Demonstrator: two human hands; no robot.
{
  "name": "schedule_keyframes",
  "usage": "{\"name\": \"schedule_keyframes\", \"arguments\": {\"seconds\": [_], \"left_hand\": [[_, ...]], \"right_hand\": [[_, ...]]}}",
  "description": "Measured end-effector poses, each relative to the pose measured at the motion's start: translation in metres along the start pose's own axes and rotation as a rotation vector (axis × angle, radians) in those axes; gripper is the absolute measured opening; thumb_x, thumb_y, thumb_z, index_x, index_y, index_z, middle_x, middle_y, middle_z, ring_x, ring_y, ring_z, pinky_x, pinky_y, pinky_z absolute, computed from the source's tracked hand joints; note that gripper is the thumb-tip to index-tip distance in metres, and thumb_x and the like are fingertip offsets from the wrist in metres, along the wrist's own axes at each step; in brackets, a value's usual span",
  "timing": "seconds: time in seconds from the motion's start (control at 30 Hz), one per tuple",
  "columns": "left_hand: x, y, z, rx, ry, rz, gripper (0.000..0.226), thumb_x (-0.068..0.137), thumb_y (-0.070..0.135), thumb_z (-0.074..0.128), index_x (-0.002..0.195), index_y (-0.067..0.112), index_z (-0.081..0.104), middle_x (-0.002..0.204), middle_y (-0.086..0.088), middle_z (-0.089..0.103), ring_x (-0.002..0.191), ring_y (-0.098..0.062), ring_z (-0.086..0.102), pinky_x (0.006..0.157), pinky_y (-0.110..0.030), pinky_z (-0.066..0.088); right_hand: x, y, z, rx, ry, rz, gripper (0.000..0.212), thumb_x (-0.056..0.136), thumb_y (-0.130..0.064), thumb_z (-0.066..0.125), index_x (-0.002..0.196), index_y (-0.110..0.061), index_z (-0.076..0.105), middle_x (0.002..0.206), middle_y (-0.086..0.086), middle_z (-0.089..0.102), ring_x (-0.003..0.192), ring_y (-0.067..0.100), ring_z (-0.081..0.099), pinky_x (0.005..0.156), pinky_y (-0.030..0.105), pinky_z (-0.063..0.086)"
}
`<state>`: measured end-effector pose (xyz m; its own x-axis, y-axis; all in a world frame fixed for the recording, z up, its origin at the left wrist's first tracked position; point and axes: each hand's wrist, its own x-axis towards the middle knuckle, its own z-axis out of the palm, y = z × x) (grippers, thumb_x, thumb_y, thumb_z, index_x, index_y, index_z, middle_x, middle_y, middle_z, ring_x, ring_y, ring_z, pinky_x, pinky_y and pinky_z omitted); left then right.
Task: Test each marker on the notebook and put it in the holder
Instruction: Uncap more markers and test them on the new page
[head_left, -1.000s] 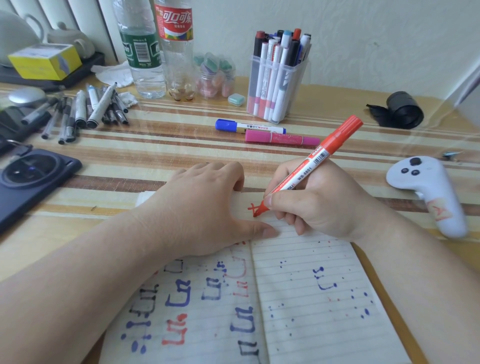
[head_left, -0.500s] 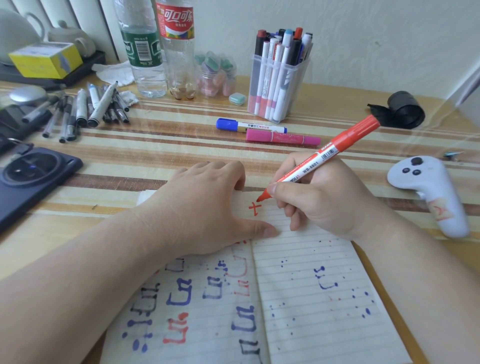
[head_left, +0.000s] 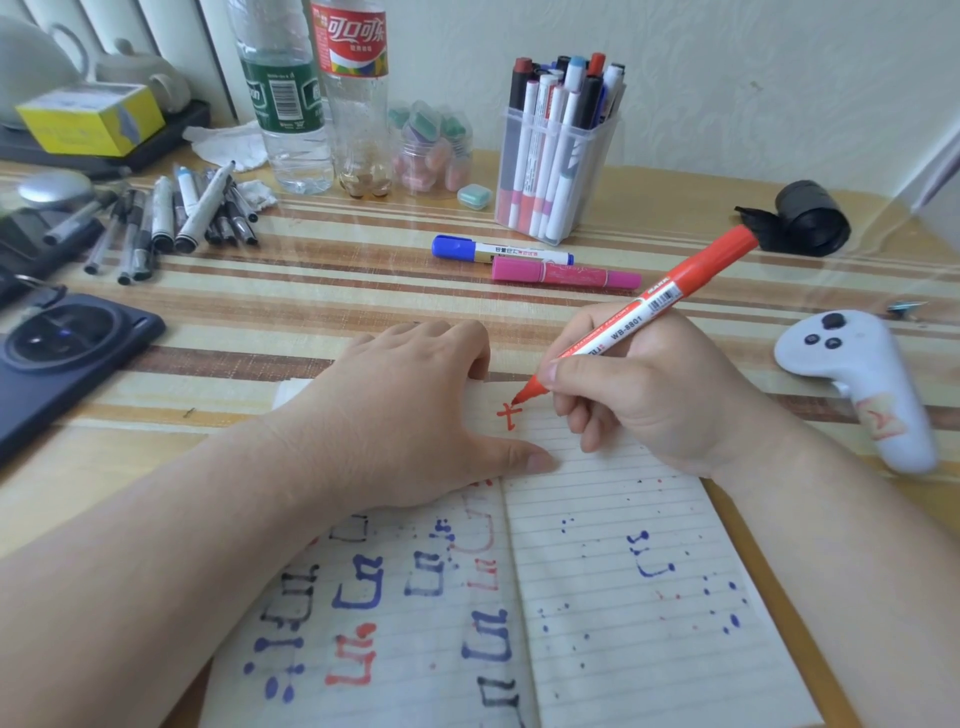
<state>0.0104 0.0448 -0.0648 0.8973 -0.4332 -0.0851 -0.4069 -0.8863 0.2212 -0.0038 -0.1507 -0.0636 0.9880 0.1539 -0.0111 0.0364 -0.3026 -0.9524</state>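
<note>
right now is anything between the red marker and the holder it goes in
Only the blue marker and pink marker lie flat on the table between them; lifted over, the red marker likely reaches the holder freely.

The marker (head_left: 634, 317) in the right hand (head_left: 654, 400) is red with a white label, and its mark (head_left: 509, 413) on the white ruled notebook (head_left: 623, 613) is red too. Nearer than the left hand (head_left: 405, 410), scrawls (head_left: 358, 587) are blue, red and black. Beyond the hands, the table (head_left: 337, 291) is striped — cream and brown.
</note>
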Motion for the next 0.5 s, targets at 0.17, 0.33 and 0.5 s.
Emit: {"name": "schedule_keyframes", "arguments": {"seconds": [0.17, 0.33, 0.5], "left_hand": [[0.0, -0.0001, 0.0001, 0.004, 0.0, -0.001, 0.072, 0.06, 0.097, 0.046, 0.102, 0.039, 0.039, 0.108, 0.021, 0.049, 0.102, -0.009, 0.046, 0.089, -0.03, 0.036], [-0.0008, -0.0003, -0.0007, 0.006, -0.012, -0.005, 0.072, 0.059, 0.098, 0.045, 0.102, 0.039, 0.039, 0.109, 0.021, 0.049, 0.102, -0.009, 0.046, 0.089, -0.031, 0.036], [-0.0023, 0.0017, -0.0036, -0.009, -0.029, -0.017, 0.072, 0.059, 0.097, 0.047, 0.101, 0.04, 0.039, 0.109, 0.021, 0.048, 0.102, -0.009, 0.044, 0.09, -0.03, 0.034]], "right_hand": [[-0.0008, -0.0006, 0.0022, -0.113, -0.016, -0.015, 0.01, 0.087, -0.004, 0.071, 0.079, 0.0, 0.068, 0.061, 0.009, 0.066, 0.051, 0.021, 0.063, 0.046, 0.028, 0.049], [-0.0012, -0.0028, 0.0019, -0.137, -0.024, -0.011, 0.01, 0.086, -0.002, 0.07, 0.077, 0.001, 0.067, 0.061, 0.011, 0.065, 0.049, 0.019, 0.06, 0.044, 0.028, 0.048], [-0.0004, -0.0009, -0.0013, -0.121, 0.036, 0.025, 0.014, 0.077, -0.003, 0.067, 0.071, 0.005, 0.058, 0.056, 0.015, 0.054, 0.05, 0.026, 0.048, 0.039, 0.024, 0.036]]}}
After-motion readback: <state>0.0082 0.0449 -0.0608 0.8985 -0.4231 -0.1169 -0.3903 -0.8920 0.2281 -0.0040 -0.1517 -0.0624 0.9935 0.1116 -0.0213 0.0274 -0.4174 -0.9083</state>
